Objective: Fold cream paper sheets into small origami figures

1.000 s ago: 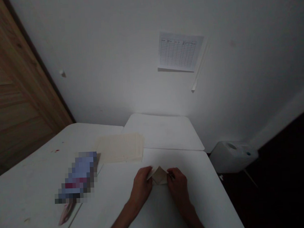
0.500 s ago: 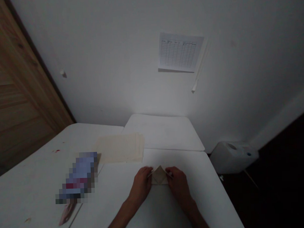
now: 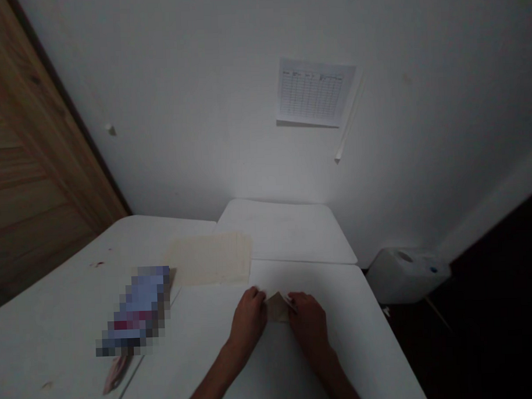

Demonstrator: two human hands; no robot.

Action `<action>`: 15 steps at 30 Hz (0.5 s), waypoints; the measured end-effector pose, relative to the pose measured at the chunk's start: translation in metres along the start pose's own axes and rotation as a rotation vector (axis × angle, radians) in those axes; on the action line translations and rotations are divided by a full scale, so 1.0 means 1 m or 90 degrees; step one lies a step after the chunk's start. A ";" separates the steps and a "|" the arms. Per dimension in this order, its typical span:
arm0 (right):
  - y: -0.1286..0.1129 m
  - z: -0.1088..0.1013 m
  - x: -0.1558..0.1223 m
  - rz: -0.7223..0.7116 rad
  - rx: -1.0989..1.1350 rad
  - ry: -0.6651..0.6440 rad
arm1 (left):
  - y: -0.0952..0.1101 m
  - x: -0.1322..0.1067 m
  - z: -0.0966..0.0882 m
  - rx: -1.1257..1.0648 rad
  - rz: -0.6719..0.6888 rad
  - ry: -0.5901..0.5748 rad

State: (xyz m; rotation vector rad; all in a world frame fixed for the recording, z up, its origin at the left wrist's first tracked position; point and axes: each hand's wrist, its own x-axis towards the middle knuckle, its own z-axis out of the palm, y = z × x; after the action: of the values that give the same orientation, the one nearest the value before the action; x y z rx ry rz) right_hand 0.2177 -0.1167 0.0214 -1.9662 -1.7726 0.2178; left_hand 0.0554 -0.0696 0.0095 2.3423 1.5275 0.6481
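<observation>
A small piece of folded cream paper (image 3: 277, 307) sits between my hands near the middle of the white table (image 3: 295, 280), its lower part close to the tabletop. My left hand (image 3: 249, 321) presses against its left side and hides that end. My right hand (image 3: 308, 322) pinches its right side, where a thin white edge shows. A stack of cream paper sheets (image 3: 211, 259) lies further off, beyond my left hand.
A pixelated blue object (image 3: 136, 311) lies to the left, with a pink item (image 3: 117, 373) under it. A second white table (image 3: 287, 231) stands against the wall. A white plastic container (image 3: 406, 274) is at the right, beyond the table edge. A wooden door (image 3: 28, 144) is at the left.
My hands have drawn closer together over the folded paper, and less of it shows. The white flap at its left side is now hidden behind my left hand.
</observation>
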 end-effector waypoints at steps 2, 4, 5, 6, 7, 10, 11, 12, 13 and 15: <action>-0.003 -0.004 0.003 -0.009 -0.065 -0.040 | -0.002 -0.001 0.003 0.005 0.010 0.007; -0.004 -0.007 0.007 -0.014 -0.095 -0.065 | -0.005 -0.001 0.005 0.001 0.049 0.022; -0.004 -0.008 0.009 -0.020 -0.099 -0.070 | -0.006 0.000 0.005 -0.009 0.082 0.032; -0.004 -0.008 0.010 -0.028 -0.099 -0.070 | -0.007 0.000 0.004 -0.025 0.122 0.040; -0.002 -0.008 0.010 -0.039 -0.097 -0.066 | -0.008 0.002 0.003 -0.043 0.164 0.044; 0.003 -0.005 0.009 -0.087 -0.096 -0.039 | -0.010 0.005 -0.003 -0.061 0.254 0.013; 0.006 -0.004 0.009 -0.103 -0.099 -0.028 | -0.011 0.006 -0.004 -0.050 0.269 -0.006; 0.008 -0.002 0.008 -0.117 -0.103 -0.017 | -0.012 0.006 -0.005 -0.034 0.279 -0.023; 0.010 0.000 0.007 -0.131 -0.107 -0.008 | -0.014 0.006 -0.006 -0.017 0.288 -0.036; 0.014 0.002 0.005 -0.160 -0.113 0.008 | -0.017 0.005 -0.006 0.012 0.305 -0.053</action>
State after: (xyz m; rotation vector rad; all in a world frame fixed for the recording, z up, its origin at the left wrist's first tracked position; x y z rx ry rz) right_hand 0.2302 -0.1121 0.0139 -1.8309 -2.0695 -0.0372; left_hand 0.0409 -0.0583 0.0082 2.7331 0.9394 0.6270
